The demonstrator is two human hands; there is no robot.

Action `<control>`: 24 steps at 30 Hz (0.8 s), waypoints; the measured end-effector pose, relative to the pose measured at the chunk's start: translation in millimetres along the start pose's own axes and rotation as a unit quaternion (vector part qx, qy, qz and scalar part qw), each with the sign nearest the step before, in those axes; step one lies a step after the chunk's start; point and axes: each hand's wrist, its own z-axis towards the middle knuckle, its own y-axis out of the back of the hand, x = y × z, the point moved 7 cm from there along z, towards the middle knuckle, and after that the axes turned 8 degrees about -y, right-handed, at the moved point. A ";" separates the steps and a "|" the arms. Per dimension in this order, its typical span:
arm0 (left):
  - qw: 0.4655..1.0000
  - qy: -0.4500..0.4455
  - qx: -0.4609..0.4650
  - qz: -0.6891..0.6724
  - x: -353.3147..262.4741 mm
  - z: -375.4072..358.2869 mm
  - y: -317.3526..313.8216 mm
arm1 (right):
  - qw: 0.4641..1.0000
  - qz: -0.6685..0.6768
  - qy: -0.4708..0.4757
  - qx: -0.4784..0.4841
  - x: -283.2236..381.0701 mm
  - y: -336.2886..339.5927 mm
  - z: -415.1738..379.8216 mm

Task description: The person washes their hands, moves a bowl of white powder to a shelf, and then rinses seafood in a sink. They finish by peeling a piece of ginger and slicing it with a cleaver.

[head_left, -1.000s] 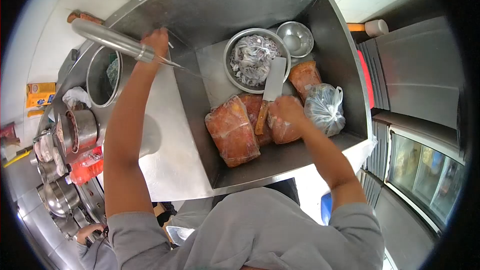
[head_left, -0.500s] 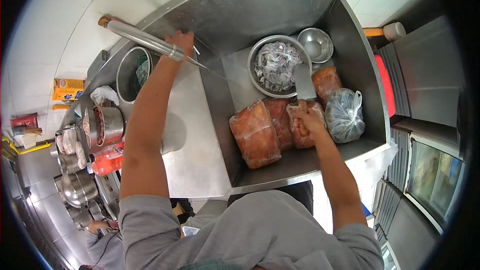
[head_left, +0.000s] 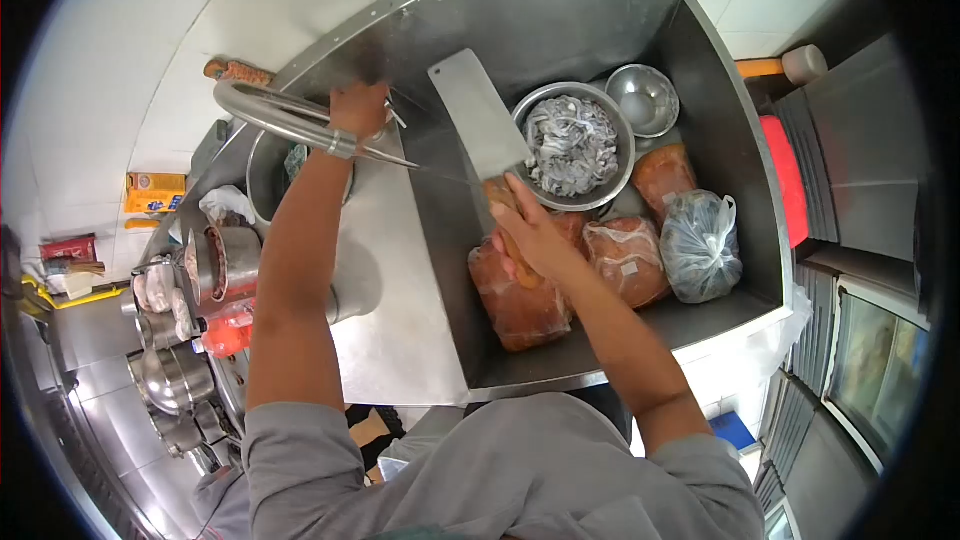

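Cleaver (head_left: 480, 118): broad, flat rectangular steel blade, dull grey, on a brown wooden handle; lifted above the sink with the blade slanting up and to the left.
Right hand (head_left: 530, 230): arm stretched forward over the sink, fingers wrapped round the cleaver handle; grip closed tight on it.
Left hand (head_left: 358, 108): arm extended straight ahead, grip closed round the curved faucet neck.
Faucet (head_left: 280, 115): bent, polished metal tube with a ring near the hand; thin stream of water running from its tip into the sink.
Sink (head_left: 560, 10): deep, boxy stainless steel basin with brushed, scuffed walls.
Meat packs (head_left: 520, 305): several reddish-brown blocks sealed in glossy clear plastic, lying side by side on the sink floor, just under the right hand.
Large bowl (head_left: 575, 145): round steel, filled with grey and white shredded, stringy pieces; just beside the cleaver blade.
Small bowl (head_left: 645, 98): round, shiny steel, touching the large bowl at the back corner.
Bag (head_left: 700, 245): knotted clear plastic, crinkled, dark contents, to the right of the meat packs.
Surface (head_left: 390, 310): flat sheet steel left of the sink, under the left forearm.
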 end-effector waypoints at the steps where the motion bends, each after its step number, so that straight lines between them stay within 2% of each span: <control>1: 1.000 0.011 0.001 -0.003 -1.7 -1.2 3.8 | 1.000 0.017 0.000 0.012 3.0 -11.0 10.1; 4: 1.000 0.022 -0.007 -0.007 2.5 1.0 5.3 | 0.997 0.070 -0.015 0.028 4.6 -32.3 23.5; 7: 0.999 0.035 -0.003 -0.007 3.5 3.6 2.7 | 0.992 0.049 -0.066 0.095 -5.8 -41.1 24.8; 13: 0.997 0.055 0.042 -0.043 5.4 4.7 4.7 | 0.994 0.107 0.001 0.007 -0.3 -25.4 24.7; 16: 0.995 0.061 0.044 -0.061 7.0 6.6 4.1 | 0.987 0.068 -0.077 0.122 -11.8 -40.4 27.1; 20: 0.991 0.075 0.071 -0.089 7.7 6.6 1.0 | 0.990 0.047 -0.059 0.122 -10.4 -40.8 22.0; 24: 0.993 0.078 0.076 -0.041 7.2 13.2 -3.4 | 0.993 0.001 -0.047 0.104 -9.4 -40.9 24.1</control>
